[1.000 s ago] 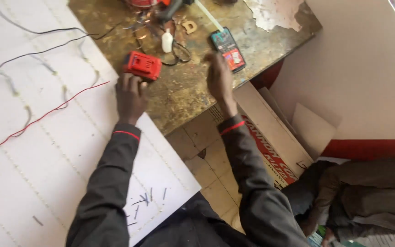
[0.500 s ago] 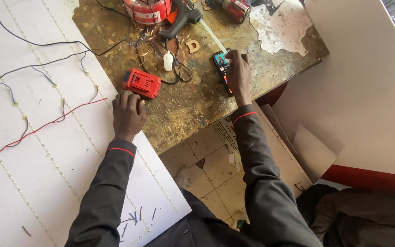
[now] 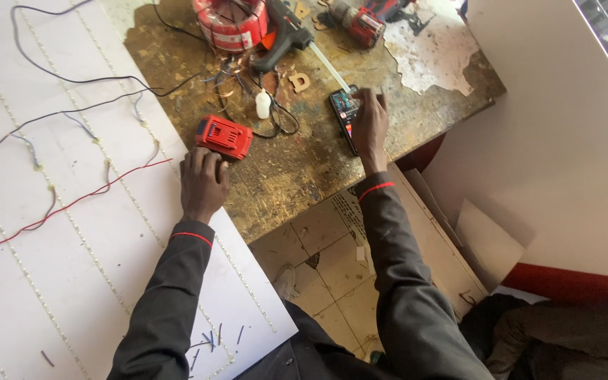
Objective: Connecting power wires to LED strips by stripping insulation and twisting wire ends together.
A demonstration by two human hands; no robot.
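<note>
1. Honestly, the dicey bit is the dark multimeter-style tester (image 3: 345,112). It lies close to the front edge of the worn wooden bench (image 3: 297,176), and the right hand (image 3: 369,127) only has its fingertips curled over one end. I can't tell if that's a real grip or just a touch. A careless drag could slide it off the bench onto the tiled floor (image 3: 332,260).
2. Left of the tester sits the red battery pack (image 3: 224,136), flat on the bench. The left hand (image 3: 204,181) rests just below it, knuckles bent and fingers close together, tips touching its near edge, not wrapped around it.
3. Snag risk: a tangle of thin wires (image 3: 248,91) lies between pack and tester, beside a small white bottle (image 3: 264,104).
4. Looks-wise, the tester is a slim dark slab with a coloured face, angled on the bench. The pack is chunky, red and ribbed.
</note>
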